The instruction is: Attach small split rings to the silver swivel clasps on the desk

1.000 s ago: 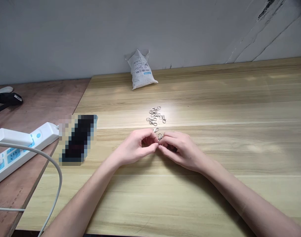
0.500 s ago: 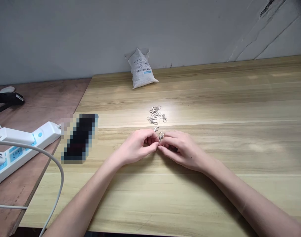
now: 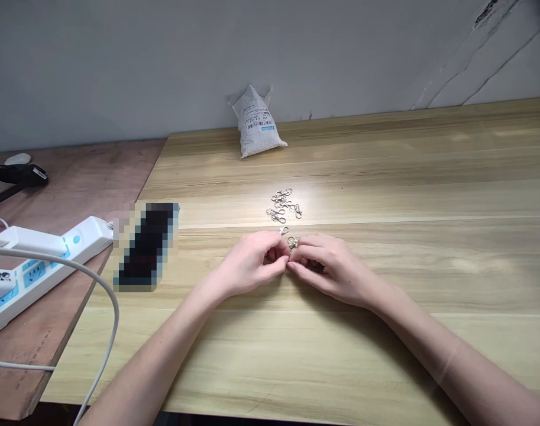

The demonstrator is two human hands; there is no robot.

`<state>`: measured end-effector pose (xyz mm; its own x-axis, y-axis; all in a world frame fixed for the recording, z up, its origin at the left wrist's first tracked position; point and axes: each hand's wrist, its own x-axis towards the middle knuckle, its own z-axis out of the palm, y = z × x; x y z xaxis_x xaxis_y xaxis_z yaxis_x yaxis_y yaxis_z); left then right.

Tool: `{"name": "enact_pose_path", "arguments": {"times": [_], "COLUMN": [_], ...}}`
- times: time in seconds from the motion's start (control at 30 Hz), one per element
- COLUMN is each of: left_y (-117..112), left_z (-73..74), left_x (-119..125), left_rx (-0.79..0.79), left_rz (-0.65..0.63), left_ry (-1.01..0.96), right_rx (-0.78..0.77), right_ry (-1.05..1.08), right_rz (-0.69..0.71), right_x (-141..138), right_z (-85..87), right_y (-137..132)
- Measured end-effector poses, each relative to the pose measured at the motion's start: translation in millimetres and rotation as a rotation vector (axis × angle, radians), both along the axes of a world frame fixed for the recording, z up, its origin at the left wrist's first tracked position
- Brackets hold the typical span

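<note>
Lobster clasp (image 3: pixel 291 243) partly hidden by right hand (image 3: pixel 329 269), black object (image 3: pixel 146 245) blurred, power strip (image 3: pixel 39 275) cut off left

Left hand: bare, slender human hand (image 3: pixel 247 264) with long, tapering fingers and smooth skin.
Right hand: matching bare, slender human hand (image 3: pixel 332 270) with long fingers, its short fingernails too small to make out clearly.
Left forearm: long, bare, narrow forearm (image 3: pixel 157 355), smooth and hairless-looking.
Right forearm: long, bare, narrow forearm (image 3: pixel 456 368), crossed by a faint curved crease (image 3: pixel 449 362).
</note>
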<state>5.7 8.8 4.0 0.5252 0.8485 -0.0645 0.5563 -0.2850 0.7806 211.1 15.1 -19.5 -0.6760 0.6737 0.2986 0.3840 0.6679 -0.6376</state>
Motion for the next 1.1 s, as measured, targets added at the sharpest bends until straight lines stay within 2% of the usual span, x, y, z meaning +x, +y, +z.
{"name": "enact_pose_path", "arguments": {"times": [0.53, 0.83, 1.1], "left_y": [2.6, 1.9, 1.9], "left_z": [1.0, 3.8, -1.0], "left_x": [-5.9, -6.5, -3.7], "left_rx": [-0.085, -0.085, 0.021], "left_rz": [0.046, 0.0, 0.042], "left_ry": [-0.153, -0.132, -0.038], "right_rx": [-0.113, -0.119, -0.11], "right_ry": [0.061, 0.085, 0.14], "right_rz": [-0.064, -0.048, -0.145], "right_x": [-0.8, -1.1, -0.9], "right_z": [0.3, 0.8, -3.1], "right_y": [-0.3, -0.8, -1.3]}}
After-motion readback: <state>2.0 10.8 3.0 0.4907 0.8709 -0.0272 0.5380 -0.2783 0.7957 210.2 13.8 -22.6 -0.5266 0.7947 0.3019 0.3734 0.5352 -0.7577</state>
